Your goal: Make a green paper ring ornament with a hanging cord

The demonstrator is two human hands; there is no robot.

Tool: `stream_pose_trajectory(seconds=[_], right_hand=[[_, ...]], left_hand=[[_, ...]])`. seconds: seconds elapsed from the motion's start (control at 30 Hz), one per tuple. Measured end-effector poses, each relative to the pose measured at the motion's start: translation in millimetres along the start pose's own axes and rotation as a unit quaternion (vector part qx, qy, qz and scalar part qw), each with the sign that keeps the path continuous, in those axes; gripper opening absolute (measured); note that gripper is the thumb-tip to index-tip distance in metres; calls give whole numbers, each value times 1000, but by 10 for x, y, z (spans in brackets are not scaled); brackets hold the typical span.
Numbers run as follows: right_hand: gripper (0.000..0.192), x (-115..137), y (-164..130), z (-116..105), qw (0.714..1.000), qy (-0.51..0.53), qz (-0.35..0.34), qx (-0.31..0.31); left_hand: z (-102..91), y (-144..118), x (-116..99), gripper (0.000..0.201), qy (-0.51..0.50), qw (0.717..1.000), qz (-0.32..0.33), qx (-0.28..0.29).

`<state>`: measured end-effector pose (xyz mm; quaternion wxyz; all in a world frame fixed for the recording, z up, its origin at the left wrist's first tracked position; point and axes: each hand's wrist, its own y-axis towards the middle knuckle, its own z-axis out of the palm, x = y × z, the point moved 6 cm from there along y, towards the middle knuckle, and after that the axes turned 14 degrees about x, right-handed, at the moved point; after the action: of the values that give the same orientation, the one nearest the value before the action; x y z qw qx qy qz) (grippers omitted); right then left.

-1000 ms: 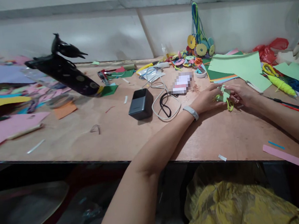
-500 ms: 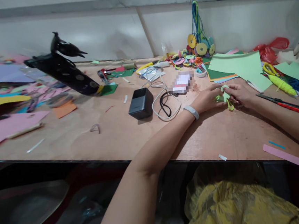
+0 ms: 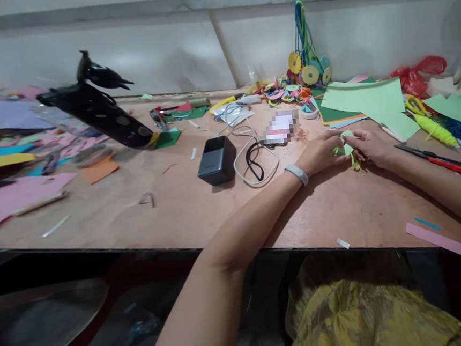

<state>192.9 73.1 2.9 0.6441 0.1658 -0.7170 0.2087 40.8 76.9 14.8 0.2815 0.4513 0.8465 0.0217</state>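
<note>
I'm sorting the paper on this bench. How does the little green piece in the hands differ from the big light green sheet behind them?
The small green piece is tiny and bent; the light green sheet is large and flat. The piece is pinched between the left hand and right hand, while the sheet lies untouched on a paper stack. Yellow-green strips hang from the piece; the sheet is plain. Both are pale green paper.

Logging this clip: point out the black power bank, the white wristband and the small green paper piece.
black power bank (image 3: 216, 160), head view, top face.
white wristband (image 3: 297, 173), head view, band's middle.
small green paper piece (image 3: 348, 142), head view, upper part.
</note>
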Motion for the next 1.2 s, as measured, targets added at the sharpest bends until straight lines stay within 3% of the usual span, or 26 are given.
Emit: stream_pose_trajectory(seconds=[0.2,0.33,0.47,0.53,0.67,0.73,0.8,0.9,1.0,1.2], right_hand=[[47,-4,16,13,999,-6,-34,6],[51,-34,19,9,999,2,-39,-7],[54,-51,18,-1,999,5,-44,-27],[57,-34,11,-3,998,-5,-60,-36],[62,6,-9,11,993,-32,-101,-42],[61,4,-13,7,992,-45,-107,-48],[60,-3,-11,-15,990,-64,-111,-60],[58,9,-12,-85,981,-95,-136,-100],[57,2,-2,-157,975,-86,-159,-130],[46,32,12,-185,968,-92,-189,-134]], left_hand=[[-16,15,-9,30,-27,999,-17,-2],[-78,-4,20,54,-111,993,-24,-28],[-119,-37,50,88,-244,968,-28,-54],[-110,-43,90,80,-305,949,-53,-62],[-6,-52,211,37,-440,886,-132,-59],[77,-45,218,36,-504,853,-134,-25],[145,-31,198,48,-548,829,-111,13],[178,-14,208,58,-565,822,-74,20],[194,4,234,52,-567,821,-54,20],[175,-6,220,35,-575,816,-59,21]])
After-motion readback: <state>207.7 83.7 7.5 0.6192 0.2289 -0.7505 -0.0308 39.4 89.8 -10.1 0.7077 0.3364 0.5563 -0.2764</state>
